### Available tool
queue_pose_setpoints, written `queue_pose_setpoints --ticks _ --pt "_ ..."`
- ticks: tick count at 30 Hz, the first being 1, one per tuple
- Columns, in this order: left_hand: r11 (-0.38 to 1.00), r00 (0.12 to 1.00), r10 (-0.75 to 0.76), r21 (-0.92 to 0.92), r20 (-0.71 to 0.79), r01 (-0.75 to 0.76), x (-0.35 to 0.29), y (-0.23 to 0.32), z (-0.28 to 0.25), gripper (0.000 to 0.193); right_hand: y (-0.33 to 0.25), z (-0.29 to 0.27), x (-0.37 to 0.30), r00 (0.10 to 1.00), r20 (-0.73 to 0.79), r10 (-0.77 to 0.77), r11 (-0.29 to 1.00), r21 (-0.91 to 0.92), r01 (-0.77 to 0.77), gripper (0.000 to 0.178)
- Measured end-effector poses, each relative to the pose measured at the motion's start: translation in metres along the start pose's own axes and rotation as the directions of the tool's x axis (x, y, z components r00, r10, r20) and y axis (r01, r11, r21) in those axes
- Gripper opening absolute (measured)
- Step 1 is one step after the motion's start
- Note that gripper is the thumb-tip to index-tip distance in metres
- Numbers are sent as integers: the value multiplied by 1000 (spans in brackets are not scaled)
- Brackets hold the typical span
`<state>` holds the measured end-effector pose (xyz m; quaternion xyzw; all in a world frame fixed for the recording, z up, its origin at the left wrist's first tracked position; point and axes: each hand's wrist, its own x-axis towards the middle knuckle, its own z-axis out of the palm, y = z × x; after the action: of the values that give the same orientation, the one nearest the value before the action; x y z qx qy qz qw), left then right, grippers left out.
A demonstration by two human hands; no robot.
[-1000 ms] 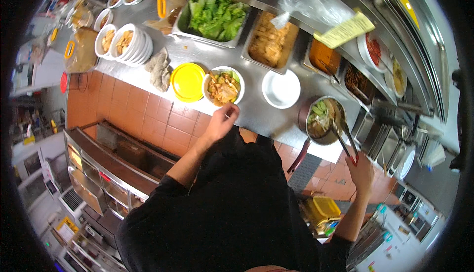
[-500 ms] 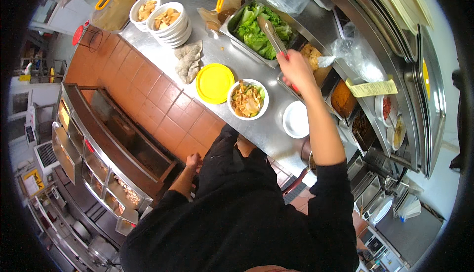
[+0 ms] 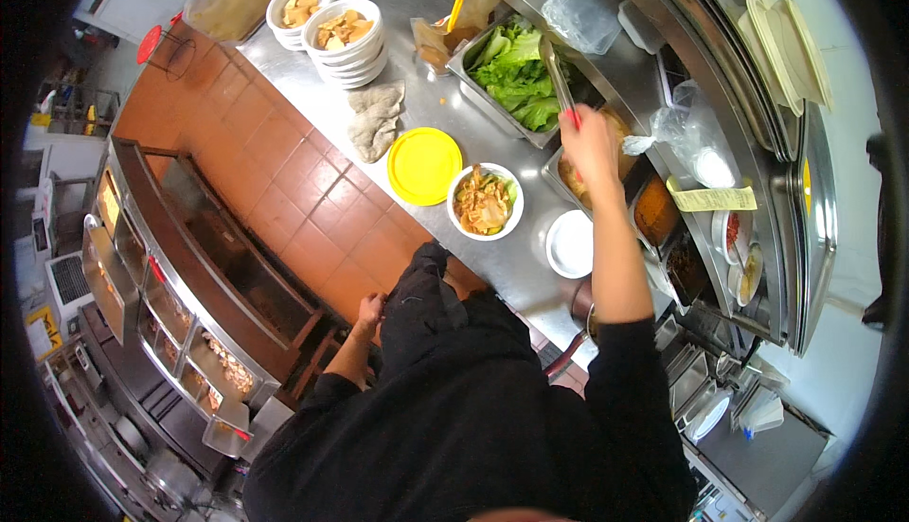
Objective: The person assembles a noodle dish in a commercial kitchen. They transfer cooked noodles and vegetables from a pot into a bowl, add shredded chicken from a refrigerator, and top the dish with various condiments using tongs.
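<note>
My right hand (image 3: 593, 148) is closed around metal tongs (image 3: 559, 77) with a red grip. The tongs' tips rest at the right side of the green lettuce leaves (image 3: 516, 72) in a deep steel pan (image 3: 497, 110). My left hand (image 3: 372, 310) hangs low beside my dark clothing, its fingers curled and nothing visible in them. Nearer on the counter stands a white bowl (image 3: 517, 219) filled with browned pieces and some greens. A yellow round lid or plate (image 3: 424, 167) lies just left of it. To the bowl's right is a bare white bowl (image 3: 570, 243).
Stacked white bowls of food (image 3: 346, 48) and a grey cloth (image 3: 376, 119) occupy the counter's left part. Pans of orange-brown seasoning (image 3: 656, 211) line the right side, below steel shelving (image 3: 701, 20). A pot handle (image 3: 565, 356) juts past the counter edge.
The tongs have shifted from over the middle of the lettuce toward its right edge. My right hand has stayed closed on them. The whole view has turned slightly.
</note>
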<state>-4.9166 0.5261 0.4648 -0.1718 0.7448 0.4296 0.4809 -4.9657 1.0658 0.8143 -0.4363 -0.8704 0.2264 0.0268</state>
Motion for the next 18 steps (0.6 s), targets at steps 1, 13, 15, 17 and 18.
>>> queue_pose_setpoints --ticks 1,13,15,17,18 --pt "999 999 -34 33 -3 35 5 13 3 29 15 2 -21 1000 -26 -5 995 94 7 30" --pt "939 968 -75 344 241 -13 54 104 23 29 160 14 -288 901 82 426 383 886 -262 19" --pt "931 950 -83 363 300 -33 61 112 30 33 177 12 -330 853 58 519 428 846 -319 21" --pt "920 951 -62 388 303 -64 65 120 37 34 186 21 -359 773 19 634 360 878 -316 22" --pt "899 949 -61 430 310 -83 66 125 41 35 191 26 -371 760 53 648 340 873 -351 22"
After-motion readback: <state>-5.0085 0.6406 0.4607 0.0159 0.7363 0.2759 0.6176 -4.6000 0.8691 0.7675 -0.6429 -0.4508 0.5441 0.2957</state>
